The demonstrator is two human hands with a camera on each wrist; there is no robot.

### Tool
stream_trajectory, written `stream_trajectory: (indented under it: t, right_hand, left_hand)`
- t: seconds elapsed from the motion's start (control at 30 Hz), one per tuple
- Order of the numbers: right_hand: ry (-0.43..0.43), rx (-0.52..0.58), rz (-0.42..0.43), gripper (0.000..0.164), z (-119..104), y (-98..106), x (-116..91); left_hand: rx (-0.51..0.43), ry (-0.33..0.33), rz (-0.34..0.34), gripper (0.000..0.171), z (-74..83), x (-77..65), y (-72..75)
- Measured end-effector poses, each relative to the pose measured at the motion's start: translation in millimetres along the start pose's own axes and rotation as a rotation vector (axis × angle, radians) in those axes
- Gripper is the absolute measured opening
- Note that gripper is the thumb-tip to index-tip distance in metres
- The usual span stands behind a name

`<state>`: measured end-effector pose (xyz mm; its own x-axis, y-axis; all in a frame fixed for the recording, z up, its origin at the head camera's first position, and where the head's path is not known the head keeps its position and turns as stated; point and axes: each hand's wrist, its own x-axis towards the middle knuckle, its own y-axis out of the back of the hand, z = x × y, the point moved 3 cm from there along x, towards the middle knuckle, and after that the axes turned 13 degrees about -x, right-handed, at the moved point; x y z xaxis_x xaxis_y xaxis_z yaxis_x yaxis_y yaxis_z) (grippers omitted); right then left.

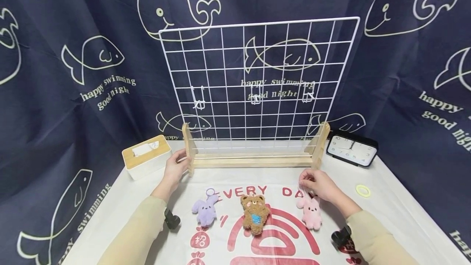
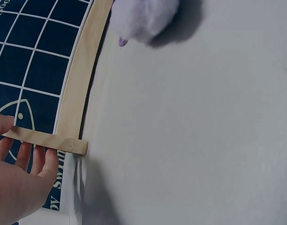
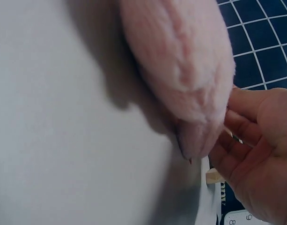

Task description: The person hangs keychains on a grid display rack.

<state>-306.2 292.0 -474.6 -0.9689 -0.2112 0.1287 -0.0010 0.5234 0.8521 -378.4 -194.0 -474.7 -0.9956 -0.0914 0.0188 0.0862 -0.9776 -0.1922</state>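
My left hand (image 1: 177,169) grips the left wooden upright (image 1: 188,146) of a white wire grid rack (image 1: 254,66); in the left wrist view the thumb lies on one side of the wood and the fingers on the other. With its fingertips my right hand (image 1: 318,184) pinches the top of a pink bunny plush keychain (image 1: 312,214), whose body hangs below the fingers. A purple bunny plush keychain (image 1: 205,212) and a brown bear plush (image 1: 254,214) lie on the table mat. Three white hooks, including a middle hook (image 1: 255,99), hang on the grid.
Left of the rack stands a white tissue box (image 1: 147,156) with a wooden lid. To its right sits a black desk clock (image 1: 352,149). A yellow ring (image 1: 363,191) lies on the table at the right. Behind everything hangs a dark blue curtain (image 1: 110,19) with fish drawings.
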Motion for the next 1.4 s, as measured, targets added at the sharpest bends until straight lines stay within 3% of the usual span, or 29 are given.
stream_trajectory:
  t: [0.3, 0.93, 1.4]
  right_hand:
    - [0.018, 0.128, 0.044, 0.009, -5.4, 9.5, -10.9]
    - [0.121, 0.155, 0.174, 0.008, -18.4, 28.5, -12.7]
    - [0.176, 0.134, 0.357, 0.007, -30.2, 36.2, -11.7]
  left_hand:
    - [0.004, 0.013, -0.007, 0.049, -0.3, -0.1, -1.3]
    - [0.001, 0.021, -0.005, 0.049, 2.1, -2.6, -1.7]
    - [-0.008, 0.014, 0.000, 0.050, -0.5, -1.7, -2.4]
